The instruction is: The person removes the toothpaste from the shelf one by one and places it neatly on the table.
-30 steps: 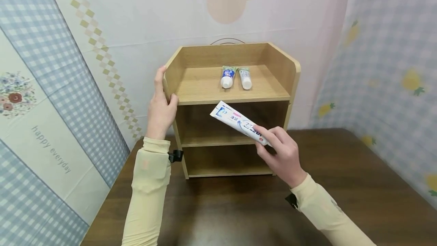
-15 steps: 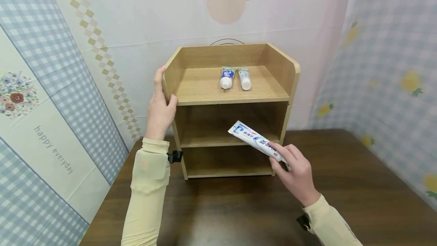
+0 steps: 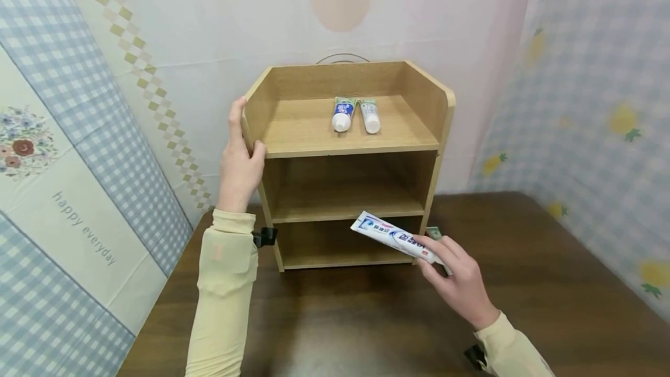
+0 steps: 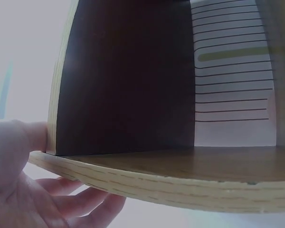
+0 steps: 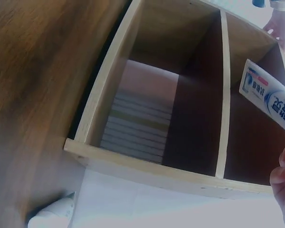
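My left hand (image 3: 239, 167) grips the left side panel of a small wooden shelf unit (image 3: 350, 149); in the left wrist view, its fingers (image 4: 80, 204) wrap the panel's edge. My right hand (image 3: 458, 278) pinches a white and blue toothpaste tube (image 3: 392, 236) near one end, with the flat end pointing up and left. The tube is held in the air in front of the lower compartments, apart from the shelf. On the top board lie a blue and white toothpaste tube (image 3: 342, 114) and a white toothpaste tube (image 3: 370, 116), caps toward me.
Another tube with a green end (image 3: 433, 233) lies on the table to the right of the shelf, mostly hidden behind my right hand; its white cap (image 5: 52, 219) shows in the right wrist view. The brown table (image 3: 335, 324) extends around the unit. Patterned cloth (image 3: 225, 16) hangs behind.
My right hand has lowered the toothpaste tube and drawn it rightward, from just below the top board to the lower compartments. The left hand keeps its grip. The head view has shifted slightly.
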